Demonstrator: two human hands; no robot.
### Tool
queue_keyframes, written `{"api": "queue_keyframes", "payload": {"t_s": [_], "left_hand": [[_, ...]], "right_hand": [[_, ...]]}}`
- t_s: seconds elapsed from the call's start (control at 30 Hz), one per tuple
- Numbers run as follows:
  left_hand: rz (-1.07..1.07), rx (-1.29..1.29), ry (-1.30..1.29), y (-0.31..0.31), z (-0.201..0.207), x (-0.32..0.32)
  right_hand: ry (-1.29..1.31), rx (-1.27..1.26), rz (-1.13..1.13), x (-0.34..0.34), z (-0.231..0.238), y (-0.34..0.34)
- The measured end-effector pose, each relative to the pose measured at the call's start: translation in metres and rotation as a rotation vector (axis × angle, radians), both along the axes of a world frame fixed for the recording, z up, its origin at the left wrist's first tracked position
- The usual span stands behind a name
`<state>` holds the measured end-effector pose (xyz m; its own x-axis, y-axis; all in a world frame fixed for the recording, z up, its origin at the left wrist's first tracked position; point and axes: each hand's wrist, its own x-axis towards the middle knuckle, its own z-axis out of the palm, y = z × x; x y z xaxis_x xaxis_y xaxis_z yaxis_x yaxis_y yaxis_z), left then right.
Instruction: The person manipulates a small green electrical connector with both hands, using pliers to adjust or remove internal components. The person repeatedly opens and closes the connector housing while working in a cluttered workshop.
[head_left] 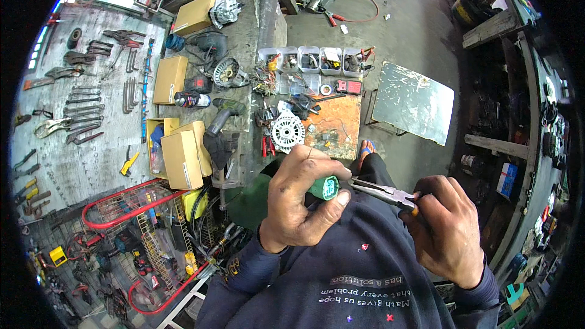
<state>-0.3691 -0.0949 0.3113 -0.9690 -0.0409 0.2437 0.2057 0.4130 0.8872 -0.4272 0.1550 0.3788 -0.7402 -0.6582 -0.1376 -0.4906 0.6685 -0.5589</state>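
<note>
Within 2 hands (pixel 297 202), 1 cylinder (pixel 329 187), 1 pliers (pixel 386 192)

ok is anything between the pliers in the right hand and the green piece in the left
No separate object shows between the pliers and the green piece; only the left hand borders that gap, a fingertip and thumb near the plier tips.

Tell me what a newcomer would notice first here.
Probably the bright green piece in the left hand, near the middle, with the pliers in the right hand beside it. Next, perhaps, the pale slotted disc beyond the left hand and the curved red rail at lower left.
</note>
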Motion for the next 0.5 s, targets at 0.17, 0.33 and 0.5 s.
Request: {"api": "queue_keyframes", "payload": {"t_s": [0.17, 0.33, 0.5], "left_hand": [[0.01, 0.08, -0.012, 0.0, 0.0016, 0.0022], [0.0, 0.13, 0.003, -0.0006, -0.0005, 0.0025], [-0.01, 0.112, 0.02, 0.0001, 0.0028, 0.0035]], "right_hand": [[-0.025, -0.066, 0.006, 0.001, -0.0002, -0.002], [-0.037, -0.088, 0.022, 0.0, 0.0033, -0.0042], [-0.014, -0.08, 0.057, 0.0019, 0.0054, -0.0035]]}}
